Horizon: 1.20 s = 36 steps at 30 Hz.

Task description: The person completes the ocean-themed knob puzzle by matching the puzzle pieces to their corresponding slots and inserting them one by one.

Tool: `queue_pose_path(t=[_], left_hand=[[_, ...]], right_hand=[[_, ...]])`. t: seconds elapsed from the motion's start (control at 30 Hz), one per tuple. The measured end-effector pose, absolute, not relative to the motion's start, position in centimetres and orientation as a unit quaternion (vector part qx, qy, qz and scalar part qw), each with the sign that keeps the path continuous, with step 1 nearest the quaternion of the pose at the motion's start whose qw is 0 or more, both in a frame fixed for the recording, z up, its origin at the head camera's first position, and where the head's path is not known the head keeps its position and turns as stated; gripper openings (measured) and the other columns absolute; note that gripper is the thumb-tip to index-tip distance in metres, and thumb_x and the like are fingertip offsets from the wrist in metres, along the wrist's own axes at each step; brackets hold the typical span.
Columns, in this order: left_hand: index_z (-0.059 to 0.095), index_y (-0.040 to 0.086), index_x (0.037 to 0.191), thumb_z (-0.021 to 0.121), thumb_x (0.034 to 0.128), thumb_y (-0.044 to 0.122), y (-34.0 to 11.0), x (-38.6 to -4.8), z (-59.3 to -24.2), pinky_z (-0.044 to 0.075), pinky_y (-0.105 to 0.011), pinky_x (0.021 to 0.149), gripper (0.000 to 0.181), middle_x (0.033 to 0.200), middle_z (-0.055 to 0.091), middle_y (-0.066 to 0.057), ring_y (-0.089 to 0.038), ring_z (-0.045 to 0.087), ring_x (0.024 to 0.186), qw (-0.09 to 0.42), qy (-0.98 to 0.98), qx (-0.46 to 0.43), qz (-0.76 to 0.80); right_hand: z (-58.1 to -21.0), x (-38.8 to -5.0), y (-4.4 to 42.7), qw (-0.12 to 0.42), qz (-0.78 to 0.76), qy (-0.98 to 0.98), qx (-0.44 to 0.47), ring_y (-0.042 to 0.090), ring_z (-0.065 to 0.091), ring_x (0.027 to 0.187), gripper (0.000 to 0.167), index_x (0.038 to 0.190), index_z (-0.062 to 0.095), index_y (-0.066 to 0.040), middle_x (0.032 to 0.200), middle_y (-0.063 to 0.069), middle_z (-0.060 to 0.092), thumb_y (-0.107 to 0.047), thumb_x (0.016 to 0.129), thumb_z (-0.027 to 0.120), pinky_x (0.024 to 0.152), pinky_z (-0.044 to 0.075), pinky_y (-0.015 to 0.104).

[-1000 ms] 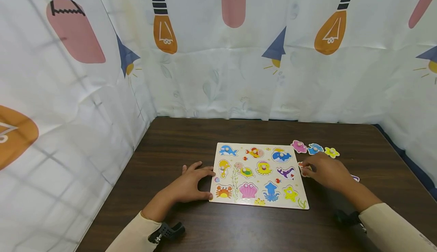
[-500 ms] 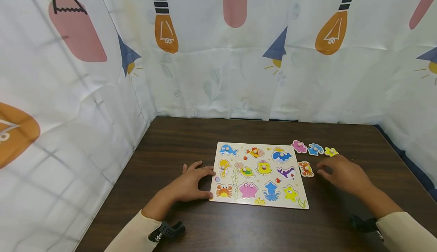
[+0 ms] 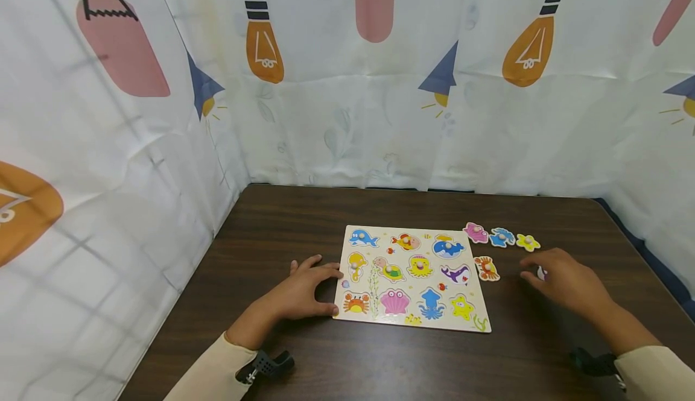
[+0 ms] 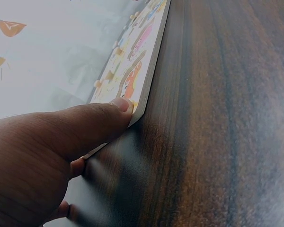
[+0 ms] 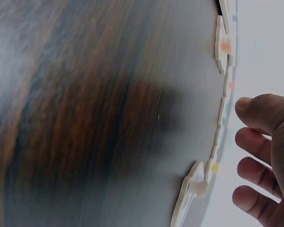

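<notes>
A pale wooden puzzle board (image 3: 412, 280) with sea-animal pictures lies on the dark table; small knobs stand on several of its upper animals. My left hand (image 3: 304, 289) rests at the board's left edge, thumb on the near corner and fingers spread along the side. In the left wrist view the thumb (image 4: 104, 116) presses the corner. My right hand (image 3: 570, 283) hovers right of a loose crab piece (image 3: 487, 269), thumb and fingers apart. Beneath it is another knobbed puzzle piece (image 5: 191, 191), mostly hidden by the hand in the head view.
Behind the right hand lie a pink piece (image 3: 476, 233), a blue piece (image 3: 502, 237) and a yellow star piece (image 3: 528, 242) in a row. A printed white curtain (image 3: 336, 129) hangs behind the table (image 3: 304, 208) and along its left side.
My right hand has moved right, off the crab piece, which lies uncovered now, to above the partly hidden piece. My left hand and the board have stayed in place.
</notes>
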<state>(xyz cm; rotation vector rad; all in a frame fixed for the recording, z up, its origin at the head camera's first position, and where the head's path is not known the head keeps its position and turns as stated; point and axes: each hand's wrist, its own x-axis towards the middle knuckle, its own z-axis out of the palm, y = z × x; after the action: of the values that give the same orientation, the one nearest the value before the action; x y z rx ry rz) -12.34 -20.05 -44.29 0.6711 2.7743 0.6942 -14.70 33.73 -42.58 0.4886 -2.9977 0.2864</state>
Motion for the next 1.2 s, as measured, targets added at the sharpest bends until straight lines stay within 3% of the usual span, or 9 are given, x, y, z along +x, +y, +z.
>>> queue_pose_path(t=[0.6, 0.77, 1.2], left_hand=[[0.063, 0.025, 0.139, 0.087, 0.0806, 0.042, -20.2, -12.4, -44.5, 0.004, -0.081, 0.107, 0.065, 0.155, 0.049, 0.002, -0.041, 0.022, 0.151, 0.099, 0.937, 0.232, 0.240], [0.063, 0.026, 0.138, 0.087, 0.0804, 0.042, -20.2, -12.4, -44.5, 0.004, -0.081, 0.108, 0.065, 0.155, 0.049, 0.003, -0.041, 0.022, 0.151, 0.100, 0.938, 0.231, 0.241], [0.063, 0.027, 0.138, 0.087, 0.0801, 0.042, -20.1, -12.4, -44.4, 0.005, -0.081, 0.108, 0.064, 0.154, 0.050, 0.004, -0.040, 0.023, 0.151, 0.099, 0.939, 0.230, 0.236]], right_hand=[[-42.8, -14.8, 36.7, 0.033, 0.097, -0.983, 0.152, 0.032, 0.064, 0.089, 0.025, 0.107, 0.076, -0.006, 0.098, 0.012, 0.072, -0.019, 0.086, 0.081, 0.065, 0.054, 0.052], [-42.6, -14.7, 37.2, 0.006, 0.093, -0.988, 0.121, 0.032, 0.063, 0.086, 0.028, 0.108, 0.075, -0.006, 0.098, 0.013, 0.072, -0.024, 0.087, 0.080, 0.059, 0.052, 0.049], [-42.9, -14.7, 38.5, -0.013, 0.087, -0.990, 0.110, 0.038, 0.064, 0.087, 0.029, 0.106, 0.074, -0.003, 0.096, 0.016, 0.071, -0.024, 0.088, 0.079, 0.063, 0.053, 0.056]])
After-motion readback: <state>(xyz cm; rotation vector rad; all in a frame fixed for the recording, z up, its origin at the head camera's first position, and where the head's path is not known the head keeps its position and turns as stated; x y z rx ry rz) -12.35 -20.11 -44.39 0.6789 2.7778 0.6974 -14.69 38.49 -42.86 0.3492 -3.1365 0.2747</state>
